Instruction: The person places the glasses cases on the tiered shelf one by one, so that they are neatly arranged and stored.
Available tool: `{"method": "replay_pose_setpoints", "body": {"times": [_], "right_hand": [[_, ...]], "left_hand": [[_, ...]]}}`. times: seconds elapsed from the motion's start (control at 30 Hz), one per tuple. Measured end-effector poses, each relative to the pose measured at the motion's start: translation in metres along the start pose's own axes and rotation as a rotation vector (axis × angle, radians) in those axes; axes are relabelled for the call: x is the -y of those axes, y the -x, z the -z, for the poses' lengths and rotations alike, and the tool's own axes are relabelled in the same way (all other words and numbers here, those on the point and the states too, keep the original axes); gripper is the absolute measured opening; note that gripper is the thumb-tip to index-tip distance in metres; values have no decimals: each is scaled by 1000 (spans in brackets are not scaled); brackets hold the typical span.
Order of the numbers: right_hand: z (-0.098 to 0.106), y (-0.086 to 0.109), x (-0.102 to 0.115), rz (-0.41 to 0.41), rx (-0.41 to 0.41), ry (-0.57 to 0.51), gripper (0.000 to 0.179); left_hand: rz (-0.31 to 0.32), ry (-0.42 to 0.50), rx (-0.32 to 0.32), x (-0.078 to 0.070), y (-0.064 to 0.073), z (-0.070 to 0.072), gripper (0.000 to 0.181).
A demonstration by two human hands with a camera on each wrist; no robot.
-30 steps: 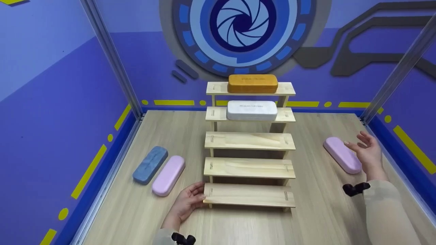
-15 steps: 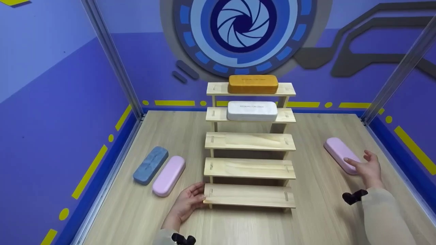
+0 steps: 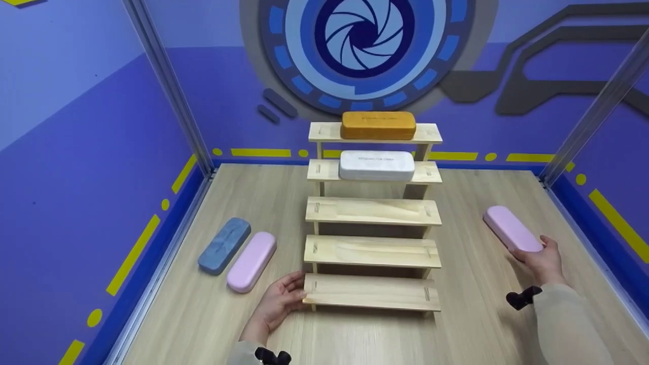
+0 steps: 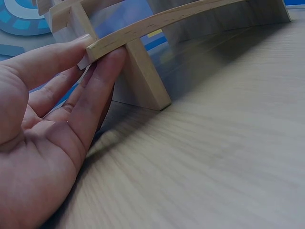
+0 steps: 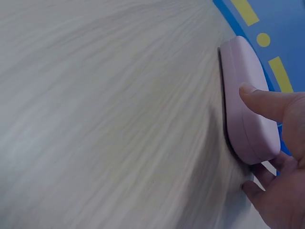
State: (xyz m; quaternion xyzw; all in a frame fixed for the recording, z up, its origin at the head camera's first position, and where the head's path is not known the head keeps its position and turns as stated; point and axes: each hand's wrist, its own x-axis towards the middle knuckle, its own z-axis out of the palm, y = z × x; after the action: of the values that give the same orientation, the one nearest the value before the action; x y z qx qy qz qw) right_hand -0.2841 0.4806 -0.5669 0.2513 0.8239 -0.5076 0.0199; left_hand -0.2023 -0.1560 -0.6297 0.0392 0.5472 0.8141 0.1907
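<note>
In the head view, my left hand (image 3: 275, 304) pinches the left end of the lowest step on a wooden stepped display stand (image 3: 372, 292). The left wrist view shows the thumb on top of the board (image 4: 143, 27) and fingers beneath it. At the right, my right hand (image 3: 545, 262) holds the near end of a pink glasses case (image 3: 511, 227), thumb on one side and fingers at the other. The case lies on the table, slanted. In the right wrist view, the thumb overlaps the side of the pink case (image 5: 240, 114), with fingertips low by its end.
An orange glasses case (image 3: 378, 126) sits on the top step, a white one (image 3: 376, 166) on the step below. Left of the stand, a blue-grey case (image 3: 224, 246) and another pink case (image 3: 251, 262) lie side by side. Blue printed walls (image 3: 116, 203) enclose the table.
My right hand has come down and nearer, from above the right-hand pink glasses case to its near end, taking hold there. The left hand keeps its place on the stand.
</note>
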Motion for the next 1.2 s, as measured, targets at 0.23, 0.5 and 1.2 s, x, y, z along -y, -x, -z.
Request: {"method": "replay_pose_setpoints", "body": {"times": [0.23, 0.5, 1.2], "right_hand": [[-8, 2, 0, -58, -53, 105, 110], [-12, 4, 0, -61, -86, 146, 105], [-22, 6, -5, 16, -280, -211, 87]], "left_hand": [[0, -4, 17, 1, 0, 1, 69], [10, 7, 7, 1, 0, 1, 69], [12, -4, -2, -1, 1, -1, 68]]}}
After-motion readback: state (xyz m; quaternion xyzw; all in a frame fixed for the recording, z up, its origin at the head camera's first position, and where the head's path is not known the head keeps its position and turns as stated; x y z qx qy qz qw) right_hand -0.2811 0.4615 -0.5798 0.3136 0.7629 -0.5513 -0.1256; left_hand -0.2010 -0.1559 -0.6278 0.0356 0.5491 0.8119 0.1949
